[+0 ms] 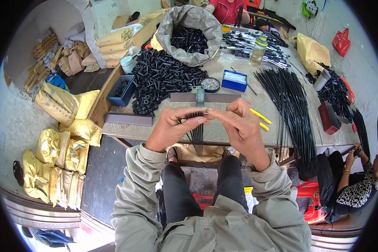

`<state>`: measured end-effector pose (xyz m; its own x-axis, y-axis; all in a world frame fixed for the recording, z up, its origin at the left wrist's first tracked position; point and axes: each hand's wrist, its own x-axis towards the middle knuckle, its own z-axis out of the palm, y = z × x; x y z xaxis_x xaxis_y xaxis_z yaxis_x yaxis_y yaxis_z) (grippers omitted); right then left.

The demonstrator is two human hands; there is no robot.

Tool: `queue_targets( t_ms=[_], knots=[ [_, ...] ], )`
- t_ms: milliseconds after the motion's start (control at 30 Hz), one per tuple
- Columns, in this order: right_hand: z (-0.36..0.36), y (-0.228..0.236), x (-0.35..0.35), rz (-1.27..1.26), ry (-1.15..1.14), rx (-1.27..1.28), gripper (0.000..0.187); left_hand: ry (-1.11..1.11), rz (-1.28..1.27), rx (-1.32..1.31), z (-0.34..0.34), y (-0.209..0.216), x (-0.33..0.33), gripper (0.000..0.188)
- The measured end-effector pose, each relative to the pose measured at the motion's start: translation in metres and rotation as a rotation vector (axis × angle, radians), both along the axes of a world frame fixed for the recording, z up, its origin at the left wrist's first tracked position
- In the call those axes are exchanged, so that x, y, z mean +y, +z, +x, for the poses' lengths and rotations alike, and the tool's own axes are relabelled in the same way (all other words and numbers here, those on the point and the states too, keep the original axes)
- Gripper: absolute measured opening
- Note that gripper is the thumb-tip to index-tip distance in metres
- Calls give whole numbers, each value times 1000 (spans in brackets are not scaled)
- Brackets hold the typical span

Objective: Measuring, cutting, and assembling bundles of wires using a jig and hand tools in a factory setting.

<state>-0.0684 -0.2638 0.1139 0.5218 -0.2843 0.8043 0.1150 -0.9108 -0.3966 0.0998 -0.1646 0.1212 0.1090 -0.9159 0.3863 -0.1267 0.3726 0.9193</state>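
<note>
My left hand (172,124) is closed around a flat row of thin dark rods (198,145), holding them between thumb and fingers over the table's near edge. Small black pieces (193,114) sit side by side across the rods, just above the thumb. The rods' pale far ends reach past a grey metal strip (227,98). My right hand (242,126) is beside them, its fingertips by the left fingertips. Its thumb and fingers are bent together in a pinch, and what lies between them is hidden.
A heap of black plastic parts (164,73) spreads behind my left hand, near a grey sack (168,31). Blue boxes (234,80), yellow-handled pliers (260,119) and a long bundle of black rods (283,101) lie around. Two people (357,185) sit nearby, at right and across the table.
</note>
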Motion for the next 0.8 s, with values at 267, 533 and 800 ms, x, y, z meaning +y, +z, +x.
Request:
queue_targets(
  t_ms=[267,533,800],
  knots=[
    [1,1,-10,-98,17,-24,44,13,-47,-99,1,-5,-4,22],
    [-9,21,-7,-533,-79,-6,41,28,-80,-211,0,-1,1,24],
    [-11,35,-19,-450,70,101,27,-69,-146,-297,5,0,-3,28]
  ],
)
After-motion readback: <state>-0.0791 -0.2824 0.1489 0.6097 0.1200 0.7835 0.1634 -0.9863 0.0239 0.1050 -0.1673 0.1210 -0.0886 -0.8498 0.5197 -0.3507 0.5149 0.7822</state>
